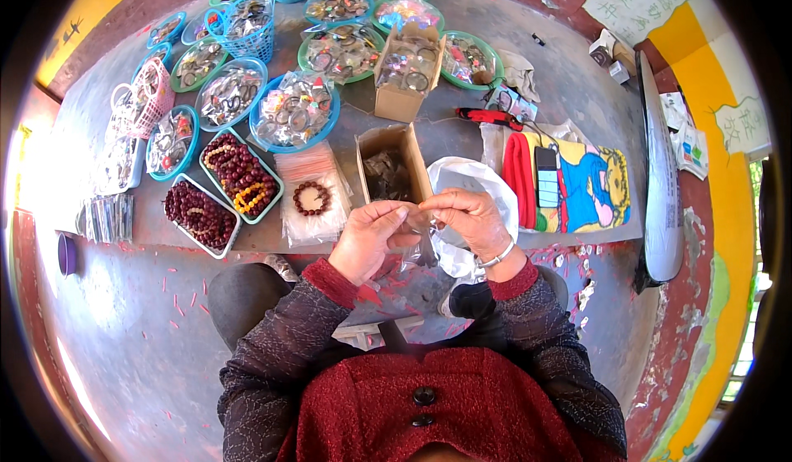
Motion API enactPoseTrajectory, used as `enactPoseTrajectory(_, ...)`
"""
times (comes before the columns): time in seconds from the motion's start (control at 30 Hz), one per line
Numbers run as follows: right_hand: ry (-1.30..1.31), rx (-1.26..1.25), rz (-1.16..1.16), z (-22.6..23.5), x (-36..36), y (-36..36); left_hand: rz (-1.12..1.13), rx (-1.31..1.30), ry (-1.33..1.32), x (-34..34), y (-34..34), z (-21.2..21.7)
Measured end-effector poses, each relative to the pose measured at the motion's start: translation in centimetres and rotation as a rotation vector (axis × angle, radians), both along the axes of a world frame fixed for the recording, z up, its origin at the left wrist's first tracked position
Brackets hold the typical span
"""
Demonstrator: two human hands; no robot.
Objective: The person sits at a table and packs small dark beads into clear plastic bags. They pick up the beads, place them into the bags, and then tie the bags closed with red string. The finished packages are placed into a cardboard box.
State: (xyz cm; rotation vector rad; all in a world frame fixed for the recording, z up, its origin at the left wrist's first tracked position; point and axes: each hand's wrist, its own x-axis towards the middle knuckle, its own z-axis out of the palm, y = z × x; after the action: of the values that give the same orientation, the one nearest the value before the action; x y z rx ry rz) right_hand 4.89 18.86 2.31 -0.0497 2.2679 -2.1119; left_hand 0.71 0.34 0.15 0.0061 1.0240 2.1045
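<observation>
Fingertips meet just in front of an open cardboard box (419, 165). My left hand (363, 238) and my right hand (477, 224) both pinch the top of a small clear plastic bag (424, 250). The bag hangs below my fingers, and what it holds is too unclear to name. Dark packed pieces lie inside the box. A white plastic bag (497, 188) spreads beside my right hand. Left of the box, a dark red bead bracelet (298, 201) rests on a stack of clear plastic sleeves (301, 233).
Two trays of bead bracelets, a near one (198, 213) and a farther one (241, 173), stand at the left. Baskets (293, 111) of packed trinkets crowd the table's far side, with another cardboard box (398, 104) among them. A phone (546, 177) lies on a colourful folded cloth (586, 183).
</observation>
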Motion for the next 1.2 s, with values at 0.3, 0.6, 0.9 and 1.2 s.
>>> enactPoseTrajectory(0.3, 0.179, 0.158, 0.054, 0.2, -0.1, 0.2, -0.095, 0.127, -0.154, -1.1, -0.8, 0.5)
enactPoseTrajectory(0.6, 0.243, 0.290, 0.107, -0.4, -0.1, 0.4, -0.016, 0.007, -0.097, -0.5, 0.0, -0.8)
enactPoseTrajectory(0.9, -0.023, 0.063, -0.041, -0.5, -0.7, 1.5, 0.048, -0.250, 0.216, -0.4, 0.3, -0.7)
enactPoseTrajectory(1.2, 0.023, 0.236, 0.006, 0.7, 0.0, 0.4, -0.034, -0.352, 0.478, 0.3, 0.2, 0.5)
